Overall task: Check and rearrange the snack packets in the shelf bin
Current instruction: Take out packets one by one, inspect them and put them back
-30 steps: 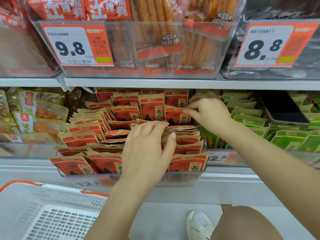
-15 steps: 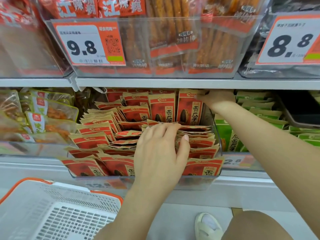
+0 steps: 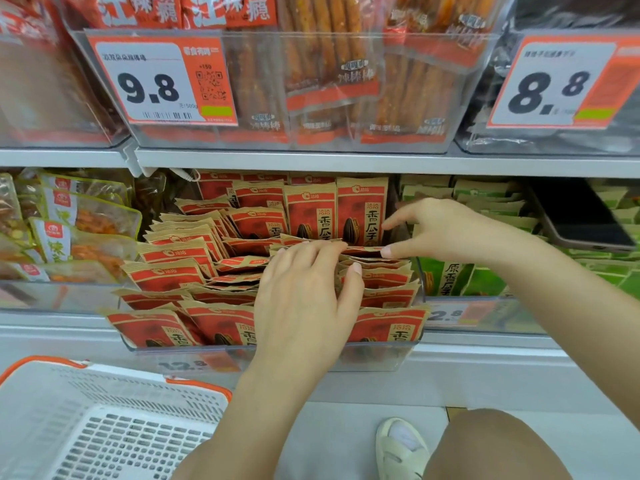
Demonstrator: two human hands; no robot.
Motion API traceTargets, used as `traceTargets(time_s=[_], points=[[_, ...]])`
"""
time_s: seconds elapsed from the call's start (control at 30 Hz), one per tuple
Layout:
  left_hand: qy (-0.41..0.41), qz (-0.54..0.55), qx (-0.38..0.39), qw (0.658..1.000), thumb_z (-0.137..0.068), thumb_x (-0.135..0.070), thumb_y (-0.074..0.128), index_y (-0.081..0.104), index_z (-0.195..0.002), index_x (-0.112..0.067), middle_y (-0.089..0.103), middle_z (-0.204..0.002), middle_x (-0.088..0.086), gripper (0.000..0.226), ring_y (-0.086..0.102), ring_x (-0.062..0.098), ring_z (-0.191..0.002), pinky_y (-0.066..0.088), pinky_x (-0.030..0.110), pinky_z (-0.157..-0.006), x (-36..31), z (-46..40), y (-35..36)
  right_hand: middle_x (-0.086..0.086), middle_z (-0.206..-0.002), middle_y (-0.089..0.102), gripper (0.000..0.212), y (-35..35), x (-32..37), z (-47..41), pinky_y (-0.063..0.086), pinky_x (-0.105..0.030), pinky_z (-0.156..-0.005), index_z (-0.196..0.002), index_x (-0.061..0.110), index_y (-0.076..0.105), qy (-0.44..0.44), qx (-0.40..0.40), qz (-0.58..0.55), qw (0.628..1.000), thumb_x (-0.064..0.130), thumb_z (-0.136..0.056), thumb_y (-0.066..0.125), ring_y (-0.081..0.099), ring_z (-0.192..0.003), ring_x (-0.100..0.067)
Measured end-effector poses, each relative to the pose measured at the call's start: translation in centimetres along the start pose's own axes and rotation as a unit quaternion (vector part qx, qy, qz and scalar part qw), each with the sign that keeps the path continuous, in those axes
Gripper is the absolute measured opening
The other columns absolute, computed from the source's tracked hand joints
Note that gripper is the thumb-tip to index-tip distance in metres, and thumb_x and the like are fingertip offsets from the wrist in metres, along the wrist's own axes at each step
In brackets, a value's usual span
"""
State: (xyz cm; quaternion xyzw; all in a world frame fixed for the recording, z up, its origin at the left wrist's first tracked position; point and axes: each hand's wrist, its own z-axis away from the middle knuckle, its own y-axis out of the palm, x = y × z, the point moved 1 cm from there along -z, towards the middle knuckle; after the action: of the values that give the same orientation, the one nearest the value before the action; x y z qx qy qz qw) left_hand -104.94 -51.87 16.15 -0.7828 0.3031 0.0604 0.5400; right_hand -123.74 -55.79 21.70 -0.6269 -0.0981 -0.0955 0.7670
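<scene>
A clear shelf bin (image 3: 377, 356) on the lower shelf holds several rows of red-and-tan seed packets (image 3: 166, 275). My left hand (image 3: 304, 299) lies over the tops of the packets in the right-hand row, fingers stretched toward the back and thumb resting on the packet edges. My right hand (image 3: 440, 230) reaches in from the right with fingers spread. Its index finger touches the edge of an upright red packet (image 3: 362, 209) at the back right of the bin. Its thumb hovers over the packet tops below and pinches nothing.
Green packets (image 3: 485, 209) fill the neighbouring bin on the right, with a dark phone (image 3: 581, 216) lying on them. Yellow-green pouches (image 3: 69, 223) sit to the left. Bins of spicy sticks with price tags 9.8 (image 3: 152, 84) and 8.8 overhang above. A white basket (image 3: 104, 420) stands below left.
My right hand let go of the upright packet at the back right and dropped slightly toward the front, fingers now spread. My left hand stayed on the packets.
</scene>
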Motion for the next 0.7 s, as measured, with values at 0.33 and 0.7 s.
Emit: traceTargets(time_s=[0.33, 0.7], points=[[-0.017, -0.004, 0.037, 0.999, -0.095, -0.047, 0.034, 0.061, -0.129, -0.027, 0.062, -0.130, -0.010, 0.048, 0.051, 0.013, -0.125, 0.033, 0.035, -0.110, -0.4, 0.2, -0.6, 0.005, -0.120, 0.067, 0.029, 1.7, 0.0, -1.6, 0.052, -0.033, -0.082, -0.119, 0.030, 0.067, -0.060, -0.118, 0.130, 0.983, 0.025, -0.097, 0.049, 0.061, -0.108, -0.021], [-0.052, 0.163, -0.002, 0.985, -0.100, -0.035, 0.050, 0.046, -0.143, -0.030, 0.045, -0.144, -0.014, 0.043, 0.036, 0.003, -0.135, 0.032, 0.028, -0.111, -0.9, 1.3, -2.8, -0.006, -0.082, 0.076, 0.017, -0.4, -0.1, 5.9, 0.054, -0.035, -0.062, -0.104, 0.020, 0.075, -0.166, -0.394, 0.070, 0.901, 0.022, -0.090, 0.065, 0.071, -0.072, -0.030]])
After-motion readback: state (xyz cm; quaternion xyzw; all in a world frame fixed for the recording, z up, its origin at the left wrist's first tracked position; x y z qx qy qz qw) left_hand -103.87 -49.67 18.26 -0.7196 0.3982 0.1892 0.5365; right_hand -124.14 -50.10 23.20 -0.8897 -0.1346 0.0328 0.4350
